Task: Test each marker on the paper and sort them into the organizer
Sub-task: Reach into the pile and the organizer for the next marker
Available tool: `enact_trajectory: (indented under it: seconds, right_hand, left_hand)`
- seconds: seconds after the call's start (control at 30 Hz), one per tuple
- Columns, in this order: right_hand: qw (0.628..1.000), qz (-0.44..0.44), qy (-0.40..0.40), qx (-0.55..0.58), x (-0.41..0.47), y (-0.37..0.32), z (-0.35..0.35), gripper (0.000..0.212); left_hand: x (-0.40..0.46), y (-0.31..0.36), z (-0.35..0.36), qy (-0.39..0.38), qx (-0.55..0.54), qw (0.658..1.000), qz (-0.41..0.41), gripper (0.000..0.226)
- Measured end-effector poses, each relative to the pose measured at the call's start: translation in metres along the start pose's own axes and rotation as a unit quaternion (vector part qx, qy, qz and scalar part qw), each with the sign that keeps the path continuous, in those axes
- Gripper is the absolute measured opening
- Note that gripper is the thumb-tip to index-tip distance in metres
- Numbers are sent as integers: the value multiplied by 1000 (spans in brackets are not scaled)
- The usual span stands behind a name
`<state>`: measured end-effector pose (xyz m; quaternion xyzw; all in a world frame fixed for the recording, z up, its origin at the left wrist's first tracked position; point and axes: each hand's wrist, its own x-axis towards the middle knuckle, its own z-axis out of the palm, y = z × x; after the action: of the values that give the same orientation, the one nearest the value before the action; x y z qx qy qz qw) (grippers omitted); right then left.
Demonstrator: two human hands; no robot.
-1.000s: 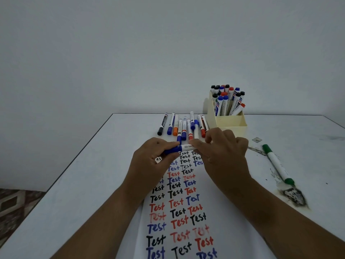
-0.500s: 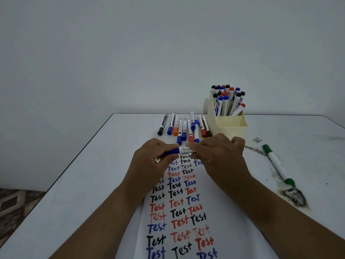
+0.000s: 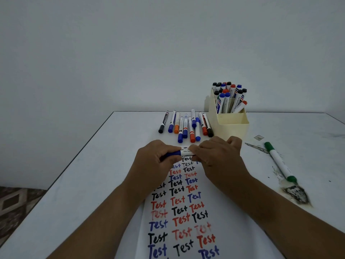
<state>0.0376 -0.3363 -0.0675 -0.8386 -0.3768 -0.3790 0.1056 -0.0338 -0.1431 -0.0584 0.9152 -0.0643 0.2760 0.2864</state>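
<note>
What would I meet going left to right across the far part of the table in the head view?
Row of loose markers → cream organizer full of markers → small square scrap → green marker.

Plain pale wall (image 3: 130,53); white table (image 3: 93,165); patterned brown floor (image 3: 15,206) at lower left; dim light.

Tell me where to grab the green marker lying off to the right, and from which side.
Grip the green marker at the middle of its white barrel, coming straight down from above with the right hand. It lies flat on the table, alone, slanting from its far cap to its near end beside a dark stain, so both long sides are open to the fingers.
</note>
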Motion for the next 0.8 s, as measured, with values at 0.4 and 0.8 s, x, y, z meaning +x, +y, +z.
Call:
enact_trajectory:
  seconds: [0.4,0.8]
  right_hand:
    - [1000,-19,-1,4,-1,-2,-4,29]
    - [974,193,62,104,7,3,-17,24]
  left_hand:
    - [-3,3,3,6,-78,996,-46,24]
    - [4,-10,-4,-89,-31,991,-90,105]
